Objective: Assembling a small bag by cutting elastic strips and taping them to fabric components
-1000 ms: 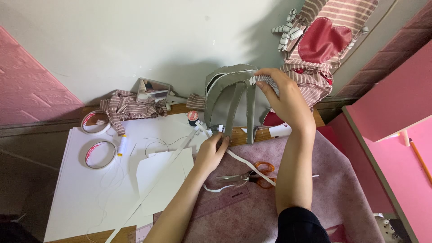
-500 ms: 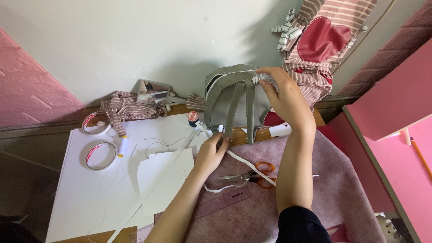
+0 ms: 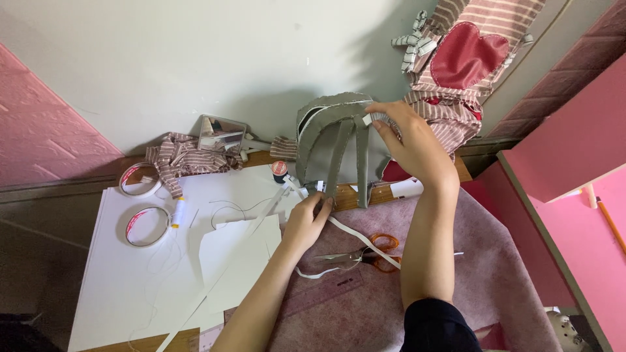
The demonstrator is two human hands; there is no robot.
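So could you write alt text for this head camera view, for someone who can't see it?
Seen from above, a person's right hand grips the top of a small grey fabric bag while the left hand pinches the lower end of one of its straps. Around them lie orange-handled scissors, tape rolls, white card sheets and mauve felt.

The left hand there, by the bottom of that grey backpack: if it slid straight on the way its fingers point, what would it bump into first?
The left hand already touches a strap end of the grey backpack. Straight on, it would probably press into the backpack's lower edge first; the wall lies behind that, though depth is hard to judge from above.
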